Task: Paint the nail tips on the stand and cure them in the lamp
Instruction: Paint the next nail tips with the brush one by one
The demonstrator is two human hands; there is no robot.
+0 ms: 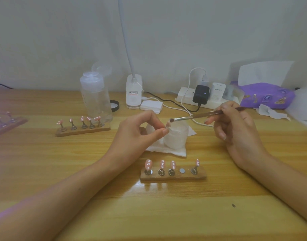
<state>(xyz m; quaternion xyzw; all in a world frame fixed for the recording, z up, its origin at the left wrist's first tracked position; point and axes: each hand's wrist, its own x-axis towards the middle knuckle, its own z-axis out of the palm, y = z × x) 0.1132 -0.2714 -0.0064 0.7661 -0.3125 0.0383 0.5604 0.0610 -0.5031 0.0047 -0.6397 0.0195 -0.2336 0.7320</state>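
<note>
Currently the small pink nail tip is being pinched by the left hand, twelve o'clock of the wooden stand. The right hand is gripping a thin brown brush, apparently painting it; steady strokes are likely needed next.

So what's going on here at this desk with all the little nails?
A person is painting false nail tips. The left hand pinches one nail tip above a small white jar, while the right hand holds a brush with its bristles at that tip. The near stand carries four pink tips and has one bare spot, probably where this tip belongs. A second stand with five tips sits further back on the left.
</note>
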